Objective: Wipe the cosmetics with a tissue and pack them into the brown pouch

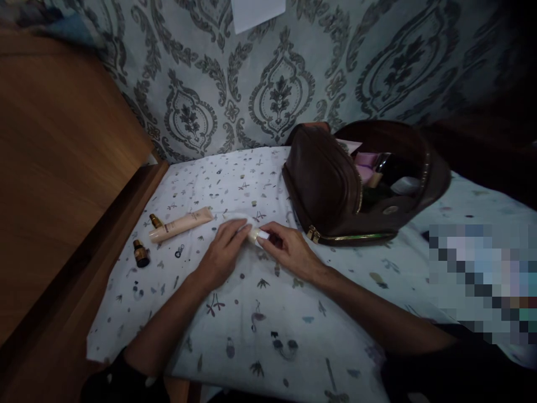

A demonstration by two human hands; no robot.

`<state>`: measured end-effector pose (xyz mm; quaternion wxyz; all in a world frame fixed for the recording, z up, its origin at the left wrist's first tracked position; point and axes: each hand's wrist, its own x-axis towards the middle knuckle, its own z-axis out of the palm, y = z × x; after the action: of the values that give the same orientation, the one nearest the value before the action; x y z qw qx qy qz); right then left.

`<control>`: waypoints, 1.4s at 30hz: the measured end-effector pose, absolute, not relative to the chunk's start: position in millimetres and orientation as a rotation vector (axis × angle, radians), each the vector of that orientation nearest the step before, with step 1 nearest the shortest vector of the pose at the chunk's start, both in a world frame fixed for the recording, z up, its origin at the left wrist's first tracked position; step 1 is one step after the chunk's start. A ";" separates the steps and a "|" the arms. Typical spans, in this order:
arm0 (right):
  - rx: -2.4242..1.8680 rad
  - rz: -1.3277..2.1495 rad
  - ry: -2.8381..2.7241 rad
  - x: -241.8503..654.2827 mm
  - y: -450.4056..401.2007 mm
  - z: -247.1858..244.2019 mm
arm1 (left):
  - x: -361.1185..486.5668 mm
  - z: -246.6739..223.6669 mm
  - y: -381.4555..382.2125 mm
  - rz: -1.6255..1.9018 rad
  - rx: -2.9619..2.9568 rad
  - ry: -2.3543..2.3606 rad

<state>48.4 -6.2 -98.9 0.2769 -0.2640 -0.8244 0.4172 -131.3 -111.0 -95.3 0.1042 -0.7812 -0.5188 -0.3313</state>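
Wall: one, pale with grey medallion patterns (281,95), standing behind everything.
Cabinet: one, brown wood (62,140), along the left side.
Cloth: one, white with small scattered prints (235,330), lightly creased, spread beneath hands and bag; a pixelated patch covers part of the view at far right.
Arms: two, reaching in from the lower corners and converging mid-cloth, bare below black sleeves with light spots.
Bag: one, brown (323,173), unzipped, right of centre near the wall; pink and pale things (367,168) show inside, too crowded to count.
Left hand: one (224,249), back upward, fingers bent and closed round the left end of the pale item.
Right hand: one (289,246), turned inward, thumb and fingers pinching the same item's white end.
Paper: one white sheet (258,12), at the wall's top edge.
Tube: one, beige (181,225), lying aslant left of the hands.
Pale item: one (259,237), between both hands over mid-cloth, partly hidden by fingers.
Dark bottle: one (141,256), near the tube's lower end.
Gold piece: one (155,221), just beyond the tube.
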 end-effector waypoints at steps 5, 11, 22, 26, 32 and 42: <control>-0.745 1.232 -2.128 48.0 -4.5 -100.1 | -149.7 -96.4 -107.6 -1.104 -2.050 -1.728; -0.734 1.728 -1.829 44.8 -12.0 -91.9 | -144.9 -89.9 -109.1 -1.342 -1.881 -1.890; -0.690 2.008 -1.338 40.6 -11.3 -99.8 | -103.9 -87.9 -121.3 -1.265 -2.372 -1.486; -0.623 2.210 -1.179 41.6 -11.1 -94.8 | -116.5 -88.3 -118.8 -1.265 -2.215 -1.608; -0.522 2.422 -1.131 43.7 -12.6 -90.3 | -140.6 -81.2 -117.7 -1.563 -1.790 -1.932; -0.464 2.496 -1.246 45.2 -17.3 -92.6 | -149.9 -98.3 -106.9 -2.470 -1.483 -2.067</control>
<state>45.2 -17.3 -92.6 0.1563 -0.1620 -0.4352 0.8718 -149.9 -106.9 -98.3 -0.2008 -0.4097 -0.5711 -0.6824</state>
